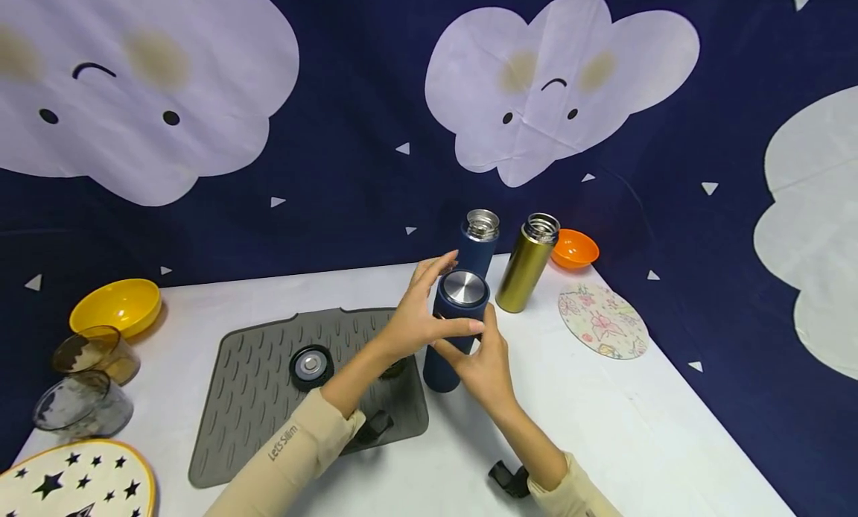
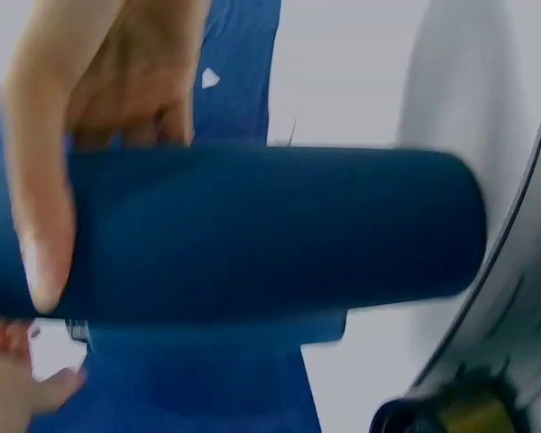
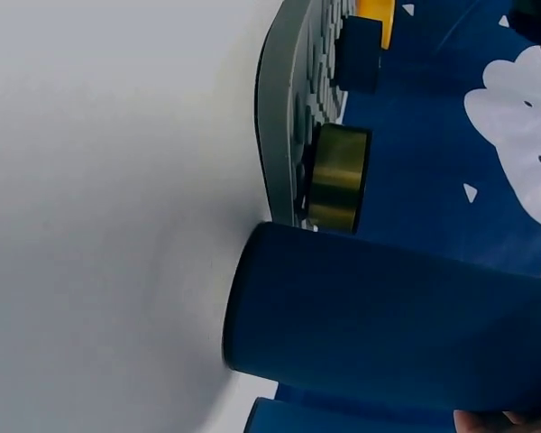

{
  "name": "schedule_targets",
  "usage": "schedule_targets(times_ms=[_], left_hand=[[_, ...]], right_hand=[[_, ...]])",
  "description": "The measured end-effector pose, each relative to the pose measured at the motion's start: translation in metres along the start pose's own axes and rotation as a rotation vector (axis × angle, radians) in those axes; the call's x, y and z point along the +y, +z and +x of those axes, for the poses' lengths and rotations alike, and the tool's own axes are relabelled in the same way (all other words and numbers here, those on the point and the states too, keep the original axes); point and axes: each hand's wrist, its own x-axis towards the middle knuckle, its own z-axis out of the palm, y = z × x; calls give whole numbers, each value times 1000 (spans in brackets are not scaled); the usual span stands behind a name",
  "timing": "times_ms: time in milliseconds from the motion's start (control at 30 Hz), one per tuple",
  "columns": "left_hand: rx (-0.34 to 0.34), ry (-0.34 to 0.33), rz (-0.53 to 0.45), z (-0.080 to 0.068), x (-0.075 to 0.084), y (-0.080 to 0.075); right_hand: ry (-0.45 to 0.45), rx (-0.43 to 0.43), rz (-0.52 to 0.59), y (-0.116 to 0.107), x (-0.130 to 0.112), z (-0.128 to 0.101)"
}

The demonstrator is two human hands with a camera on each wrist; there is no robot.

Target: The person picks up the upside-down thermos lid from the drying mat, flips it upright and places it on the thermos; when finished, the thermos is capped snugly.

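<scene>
Head view shows a capped dark blue flask standing upright on the white table, just right of the grey drying mat, its steel-topped cap already seated on the body. The left hand curls round the cap, thumb across its front and fingers reaching over the far side, while the right hand pinches the body just below the cap; both hands touch the flask. Judging from this, the cap is on and is likely being tightened, so this flask looks nearly done. Just behind it stands an open dark blue flask with its steel mouth bare, and to the right of that an open gold flask, both uncapped. On the mat to the left of the held flask lies a black lid with a steel centre; the right wrist view shows a gold lid on the mat's edge beside the flask's base. These two lids seem left to fit.
</scene>
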Motion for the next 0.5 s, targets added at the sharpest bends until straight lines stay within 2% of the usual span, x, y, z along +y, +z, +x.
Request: schedule_targets(times_ms=[67,100,200,267,333,400,467,500], left_hand=[[56,-6,28,-1,-1,3],[53,-4,-1,-1,-2,2],[-35,8,-149,0,-4,-4],[-71,-12,-195,-1,-4,-6],[-33,2,-115,-2,-4,-1],[57,13,-10,-2,-3,5],[91,34,-16,-1,-4,8],[80,46,-64,-1,-4,7]], right_hand=[[4,-5,-2,0,0,0],[5,-7,3,0,0,0],[15,-12,13,0,0,0],[23,-15,11,-1,0,-1],[23,-13,7,-1,0,-1],[22,-9,-1,-2,0,-1],[14,-5,0,-1,0,-1],[11,-7,2,-1,0,0]])
